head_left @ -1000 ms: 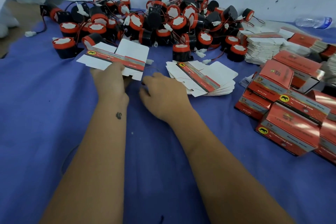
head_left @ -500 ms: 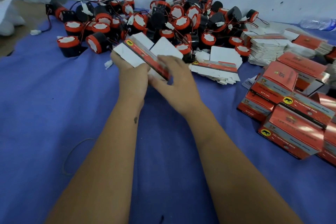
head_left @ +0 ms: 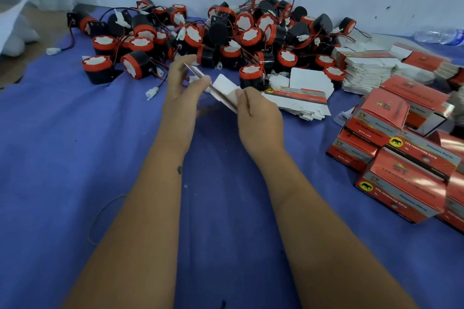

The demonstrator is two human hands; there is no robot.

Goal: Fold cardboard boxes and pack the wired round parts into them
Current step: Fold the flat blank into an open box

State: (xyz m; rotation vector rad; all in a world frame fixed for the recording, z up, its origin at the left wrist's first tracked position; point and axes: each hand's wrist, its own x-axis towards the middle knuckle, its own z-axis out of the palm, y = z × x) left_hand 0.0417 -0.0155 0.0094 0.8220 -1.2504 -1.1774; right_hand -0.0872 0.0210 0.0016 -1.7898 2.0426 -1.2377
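Observation:
Both hands hold one flat cardboard box blank [head_left: 224,88] above the blue cloth, white inside facing me, seen nearly edge-on. My left hand [head_left: 180,93] pinches its upper left end. My right hand [head_left: 258,113] grips its lower right end with thumb on top. Behind lies a heap of round black parts with red rims and wires [head_left: 226,35]. A small stack of flat blanks [head_left: 301,98] lies right of my hands.
Folded red boxes [head_left: 401,158] are piled at the right. Taller stacks of flat blanks [head_left: 369,70] stand behind them. A loose white connector [head_left: 153,91] lies left of my hands. A plastic bottle [head_left: 439,35] lies far right by the wall. Blue cloth [head_left: 75,158] covers the table.
The blank went from lying on the cloth to being lifted in both hands, then turned from face-up to nearly edge-on. My hands moved apart along it.

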